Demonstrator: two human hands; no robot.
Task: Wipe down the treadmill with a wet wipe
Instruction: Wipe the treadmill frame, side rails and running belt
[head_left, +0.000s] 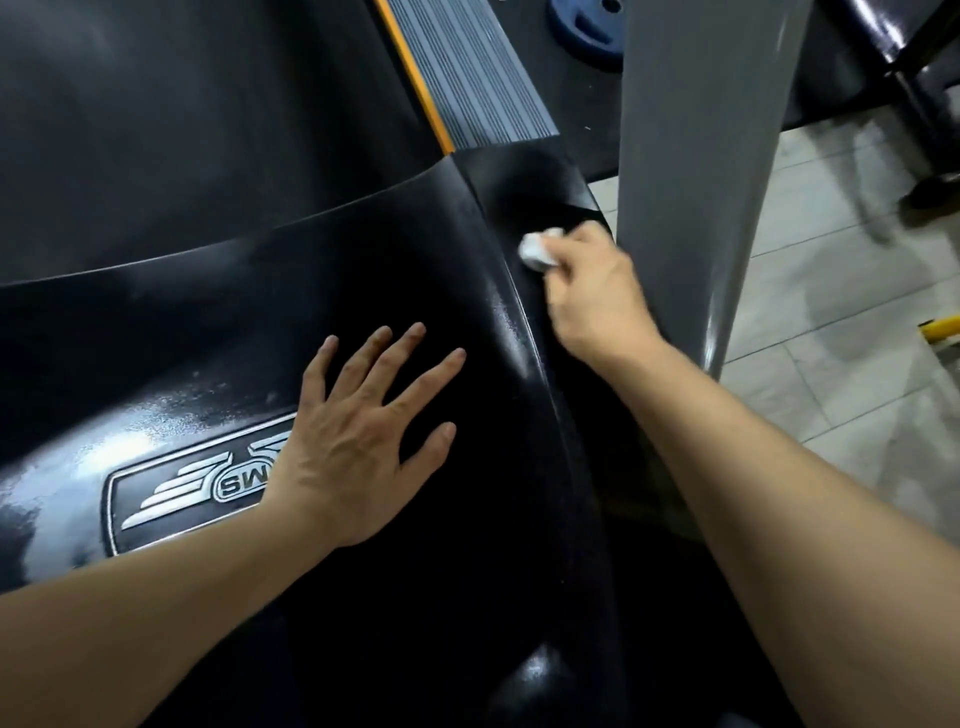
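Note:
The treadmill's glossy black motor cover (218, 312) fills the middle of the head view, with a silver winged badge (171, 488) at lower left. My left hand (358, 436) lies flat on the cover, fingers spread, partly over the badge. My right hand (592, 296) is closed around a crumpled white wet wipe (535, 249) and presses it on the cover's right side panel, next to the grey upright post (691, 171). Behind the cover lies the dark running belt (182, 104).
An orange strip and a grey ribbed side rail (467, 73) run along the belt's right edge. A blue weight plate (587, 31) lies behind on the floor. Pale floor tiles (831, 260) spread to the right, with black equipment legs (924, 104) and a yellow piece (940, 327).

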